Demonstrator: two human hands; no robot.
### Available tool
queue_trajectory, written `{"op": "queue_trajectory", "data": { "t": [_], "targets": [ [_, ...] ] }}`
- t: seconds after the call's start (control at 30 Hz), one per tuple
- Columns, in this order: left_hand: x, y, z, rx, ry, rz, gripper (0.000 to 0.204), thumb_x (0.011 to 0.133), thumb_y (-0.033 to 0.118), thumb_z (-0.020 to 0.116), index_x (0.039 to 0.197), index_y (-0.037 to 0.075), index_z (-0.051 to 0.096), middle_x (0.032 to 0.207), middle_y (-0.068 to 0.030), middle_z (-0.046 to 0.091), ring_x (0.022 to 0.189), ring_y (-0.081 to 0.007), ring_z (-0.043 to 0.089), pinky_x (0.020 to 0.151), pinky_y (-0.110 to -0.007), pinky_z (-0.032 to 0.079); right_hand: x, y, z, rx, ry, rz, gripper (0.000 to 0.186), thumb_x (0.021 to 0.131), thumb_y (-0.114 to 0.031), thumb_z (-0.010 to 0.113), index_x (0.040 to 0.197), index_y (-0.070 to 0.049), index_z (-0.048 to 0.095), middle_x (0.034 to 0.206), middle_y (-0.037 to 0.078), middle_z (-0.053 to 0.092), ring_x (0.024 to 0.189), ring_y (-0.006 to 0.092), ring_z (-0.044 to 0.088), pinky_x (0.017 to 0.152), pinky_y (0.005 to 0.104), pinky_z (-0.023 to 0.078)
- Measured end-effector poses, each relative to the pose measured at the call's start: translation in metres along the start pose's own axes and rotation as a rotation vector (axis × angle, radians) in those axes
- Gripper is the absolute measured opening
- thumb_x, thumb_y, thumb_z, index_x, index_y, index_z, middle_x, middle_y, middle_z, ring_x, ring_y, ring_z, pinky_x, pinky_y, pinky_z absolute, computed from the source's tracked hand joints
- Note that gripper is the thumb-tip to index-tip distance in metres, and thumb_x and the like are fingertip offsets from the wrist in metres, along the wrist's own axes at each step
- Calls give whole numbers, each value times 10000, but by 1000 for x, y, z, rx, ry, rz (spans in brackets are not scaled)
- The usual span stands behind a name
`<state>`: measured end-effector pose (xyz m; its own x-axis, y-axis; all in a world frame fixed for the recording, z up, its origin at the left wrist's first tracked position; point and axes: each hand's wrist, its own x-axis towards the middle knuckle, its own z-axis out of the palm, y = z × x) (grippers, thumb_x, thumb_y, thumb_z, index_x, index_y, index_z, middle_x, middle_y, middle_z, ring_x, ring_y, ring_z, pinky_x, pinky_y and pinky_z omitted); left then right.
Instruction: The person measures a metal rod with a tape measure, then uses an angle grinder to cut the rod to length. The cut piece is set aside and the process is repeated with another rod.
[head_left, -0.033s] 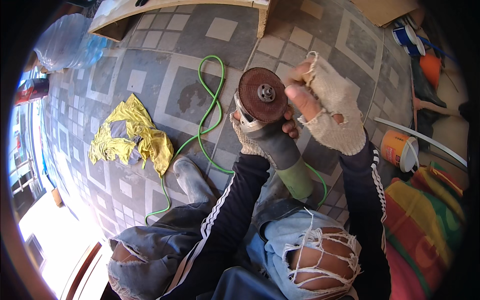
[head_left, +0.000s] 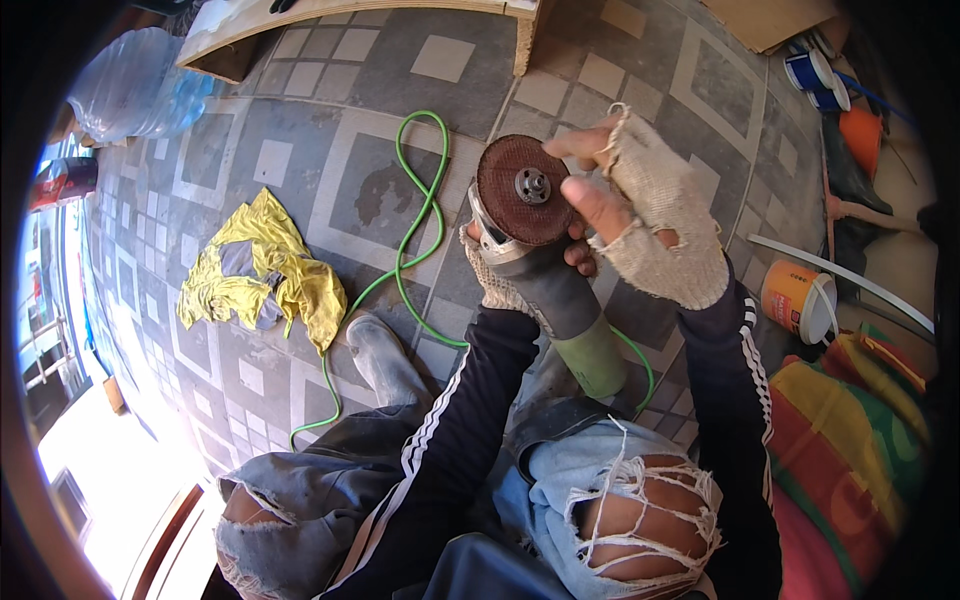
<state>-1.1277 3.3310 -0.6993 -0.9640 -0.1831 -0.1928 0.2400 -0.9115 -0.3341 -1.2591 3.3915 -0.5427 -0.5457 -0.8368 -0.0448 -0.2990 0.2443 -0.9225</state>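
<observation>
The left hand (head_left: 510,280), in a frayed knitted fingerless glove, is wrapped around the neck of an angle grinder (head_left: 555,290), its fingers closed about the grey body just below the head. The grinder points upward, held above the lap, with its green rear handle slanting down toward the torn jeans (head_left: 620,490). Its reddish-brown abrasive disc (head_left: 525,190) faces the camera, a metal nut at the centre. The right hand (head_left: 640,215), in a matching worn glove, is at the disc's right edge, bare thumb and forefinger pinching the rim while the other fingers curl behind. A green cable (head_left: 420,200) loops over the patterned tile floor (head_left: 300,120) beyond the grinder and runs back toward it. A crumpled yellow cloth (head_left: 265,265) lies on the tiles to the left, well apart from the hands. A small orange-and-white bucket (head_left: 797,300) stands to the right, near a colourful striped fabric (head_left: 850,450).
</observation>
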Motion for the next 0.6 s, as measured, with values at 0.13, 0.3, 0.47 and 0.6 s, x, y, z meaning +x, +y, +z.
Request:
{"op": "queue_trajectory", "data": {
  "t": [0.13, 0.3, 0.47, 0.6],
  "targets": [
    [-1, -1, 12, 513, 302, 194, 1126, 686, 961, 460, 1392, 84, 504, 1106, -157, 593, 835, -298, 577, 727, -459, 471, 11, 20, 3, -293, 1, -398, 259, 966, -202, 683, 1184, -64, 695, 969, 92, 600, 808, 170, 628, 708, 328, 522],
    [3, 4, 13, -316, 196, 128, 1007, 745, 841, 508, 1363, 47, 530, 1098, -211, 624, 843, -356, 622, 735, -495, 527, 6, 30, 8, -161, 82, -340, 273, 863, -134, 752, 1118, -49, 709, 941, 132, 673, 809, 289, 684, 725, 374, 562],
    [-1, 0, -1, -180, -218, 19, 856, 824, 703, 552, 1352, 29, 550, 1080, -237, 664, 906, -373, 667, 819, -502, 573, 4, 37, 11, -177, 70, -331, 272, 865, -127, 764, 1114, -44, 695, 956, 116, 662, 827, 254, 677, 733, 353, 554],
    [3, 17, -17, 56, -76, 227, 663, 913, 530, 563, 1330, 15, 578, 1180, -214, 690, 1023, -355, 692, 928, -491, 578, 2, 44, 15, -156, 114, -362, 288, 865, -96, 766, 1129, -35, 668, 991, 102, 650, 833, 247, 668, 748, 346, 547]
  ]
}}
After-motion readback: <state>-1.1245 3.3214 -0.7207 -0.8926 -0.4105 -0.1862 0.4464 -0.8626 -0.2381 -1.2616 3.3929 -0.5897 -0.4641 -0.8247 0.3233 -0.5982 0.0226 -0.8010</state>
